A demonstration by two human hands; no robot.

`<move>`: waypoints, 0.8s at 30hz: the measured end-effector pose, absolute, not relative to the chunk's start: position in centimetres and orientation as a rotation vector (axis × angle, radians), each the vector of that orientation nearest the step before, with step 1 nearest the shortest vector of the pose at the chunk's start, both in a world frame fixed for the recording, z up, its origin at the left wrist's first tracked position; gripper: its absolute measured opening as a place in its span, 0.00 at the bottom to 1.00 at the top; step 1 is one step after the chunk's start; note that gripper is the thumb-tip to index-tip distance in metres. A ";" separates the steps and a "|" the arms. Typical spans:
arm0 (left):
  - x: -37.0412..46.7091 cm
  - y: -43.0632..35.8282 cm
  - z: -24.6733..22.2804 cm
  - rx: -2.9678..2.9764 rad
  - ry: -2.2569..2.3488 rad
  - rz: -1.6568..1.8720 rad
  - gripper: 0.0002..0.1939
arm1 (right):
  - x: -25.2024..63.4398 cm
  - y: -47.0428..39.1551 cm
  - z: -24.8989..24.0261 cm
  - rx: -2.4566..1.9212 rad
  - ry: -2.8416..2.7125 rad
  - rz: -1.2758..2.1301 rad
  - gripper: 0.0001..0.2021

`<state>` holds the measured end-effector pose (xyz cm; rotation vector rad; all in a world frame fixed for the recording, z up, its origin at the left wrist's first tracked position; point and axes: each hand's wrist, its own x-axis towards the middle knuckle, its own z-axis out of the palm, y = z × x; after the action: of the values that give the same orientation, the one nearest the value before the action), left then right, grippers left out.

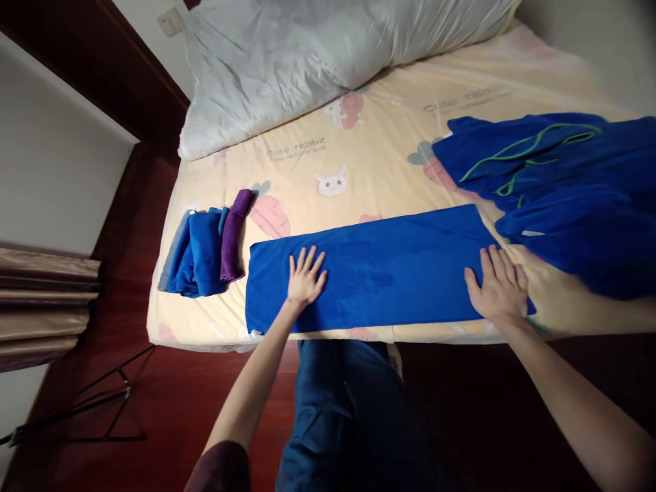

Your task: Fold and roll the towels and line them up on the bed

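Note:
A blue towel [389, 273] lies flat as a long strip along the near side of the bed, with a darker rubbed patch in its middle. My left hand [305, 277] rests on its left part, palm down and fingers spread. On the towel's right end lies my right hand [498, 285], also flat with the fingers stretched out. Left of the strip sit rolled or folded blue towels [206, 249], and a purple towel roll [236, 236] leans against them.
Crumpled blue cloths [574, 198] with green cord or edging are heaped at the right. A pale, shiny quilt [287, 68] covers the far side of the bed [389, 164], whose sheet has rabbit and carrot prints. A black metal stand [120, 393] and a curtain [48, 307] are at the left.

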<state>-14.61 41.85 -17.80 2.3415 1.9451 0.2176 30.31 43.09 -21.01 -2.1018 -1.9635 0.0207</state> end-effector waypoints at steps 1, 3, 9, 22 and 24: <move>-16.9 41.5 -17.7 2.304 2.005 0.217 0.30 | 30.3 43.1 -21.1 -2.094 -1.961 0.017 0.33; -20.9 41.3 -17.7 2.214 2.131 0.231 0.31 | 30.3 43.1 -21.2 -2.077 -1.958 0.014 0.33; -29.1 43.5 -18.7 1.938 2.340 0.338 0.35 | 30.1 43.1 -20.9 -2.141 -1.980 0.027 0.33; -25.6 37.5 -19.0 2.034 2.297 0.469 0.33 | 24.6 44.1 -17.4 -2.059 -2.111 0.000 0.30; -25.6 37.0 -19.3 2.002 2.330 0.485 0.33 | 19.5 45.0 -16.4 -1.839 -2.251 0.070 0.30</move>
<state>-25.58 36.99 -19.30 2.0019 2.3299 0.4850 19.53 45.01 -16.38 -1.8394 -2.2512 0.0696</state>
